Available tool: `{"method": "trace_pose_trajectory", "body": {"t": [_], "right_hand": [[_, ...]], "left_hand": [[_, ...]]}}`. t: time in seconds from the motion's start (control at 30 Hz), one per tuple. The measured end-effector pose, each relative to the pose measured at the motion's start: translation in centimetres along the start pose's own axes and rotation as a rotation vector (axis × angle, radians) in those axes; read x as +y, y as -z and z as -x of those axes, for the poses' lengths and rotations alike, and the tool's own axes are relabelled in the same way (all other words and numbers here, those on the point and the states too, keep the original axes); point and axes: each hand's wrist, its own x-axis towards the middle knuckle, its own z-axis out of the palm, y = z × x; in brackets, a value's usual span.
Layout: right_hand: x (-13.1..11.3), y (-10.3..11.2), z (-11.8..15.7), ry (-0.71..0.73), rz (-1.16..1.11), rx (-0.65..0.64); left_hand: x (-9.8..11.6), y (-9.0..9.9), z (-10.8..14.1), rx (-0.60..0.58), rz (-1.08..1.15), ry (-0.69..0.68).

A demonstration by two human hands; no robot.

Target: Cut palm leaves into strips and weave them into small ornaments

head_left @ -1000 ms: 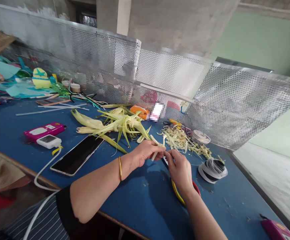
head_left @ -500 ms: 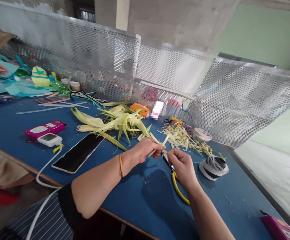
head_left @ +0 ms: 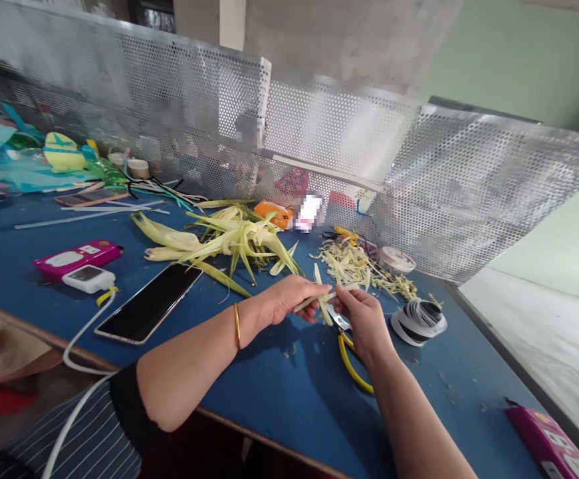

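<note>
Pale corn husk strips (head_left: 325,307) cross each other between my two hands, above the blue table. My left hand (head_left: 294,298), with a gold bangle at the wrist, pinches the strips between thumb and fingers. Close beside it, my right hand (head_left: 361,316) grips a strip with thumb and forefinger. Yellow-handled scissors (head_left: 353,369) lie on the table under my right hand, which hides part of them. Beyond my left hand is a heap of green and cream corn husks (head_left: 239,239). Shredded husk bits (head_left: 346,263) are piled behind my right hand.
A phone (head_left: 149,303) lies left of my arm, near a magenta box (head_left: 77,258) and a white corded device (head_left: 90,278). To the right are a black-and-white roll (head_left: 419,324), a pale tape roll (head_left: 396,259) and another magenta box (head_left: 551,439). A perforated metal screen (head_left: 339,120) borders the back.
The husk strips now cross, with one end standing up and another pointing down. My right hand has turned slightly and pinches nearer my left. The whole view has shifted a little.
</note>
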Motion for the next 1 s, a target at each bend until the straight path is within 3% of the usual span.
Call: {"method": "trace_pose_trajectory", "body": {"t": [0.1, 0.2, 0.37, 0.43, 0.77, 1.0], "right_hand": [[0.5, 0.1, -0.2, 0.089, 0.065, 0.022], [0.3, 0.3, -0.3, 0.137, 0.205, 0.094], [-0.8, 0.2, 0.2, 0.078, 0.215, -0.151], [-0.9, 0.1, 0.4, 0.038, 0.153, -0.17], [-0.3, -0.7, 1.0, 0.043, 0.056, 0.039], [0.2, -1.1, 1.3, 0.015, 0.1, 0.116]], "left_hand": [[-0.3, -0.3, -0.1, 0.039, -0.063, -0.018], [-0.4, -0.4, 0.0, 0.007, -0.114, -0.017], [-0.6, -0.9, 0.3, -0.03, -0.22, -0.035], [-0.8, -1.2, 0.4, -0.032, -0.229, -0.044], [-0.6, -1.6, 0.5, -0.021, -0.225, -0.02], [-0.8, -1.7, 0.6, -0.063, -0.237, 0.005]]}}
